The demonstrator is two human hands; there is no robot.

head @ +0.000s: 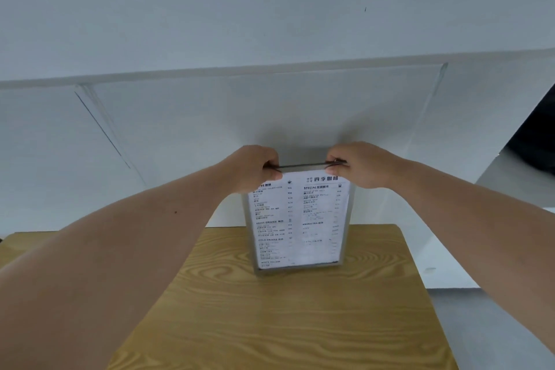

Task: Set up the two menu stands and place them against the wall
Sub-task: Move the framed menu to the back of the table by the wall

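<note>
One menu stand (pixel 297 219) is in view, standing upright on the wooden surface (pixel 270 318) at its far edge, close before the white wall (pixel 270 24); whether it touches the wall cannot be told; a second stand does not show. The stand is a clear frame holding one printed sheet with two columns of text, its base resting on the wood. Two hands hold it by the top edge; the left hand (pixel 252 167) pinches the top left corner, fingers (pixel 271 170) closed on the rim with the thumb on the near face; the right hand (pixel 360 164) pinches the top right corner the same way, its fingers (pixel 335 170) clenched on the rim. Both bare forearms reach in from the near side, left and right of the stand. The surface is light wood with a strong grain; grey floor (pixel 495 324) shows to the right.
</note>
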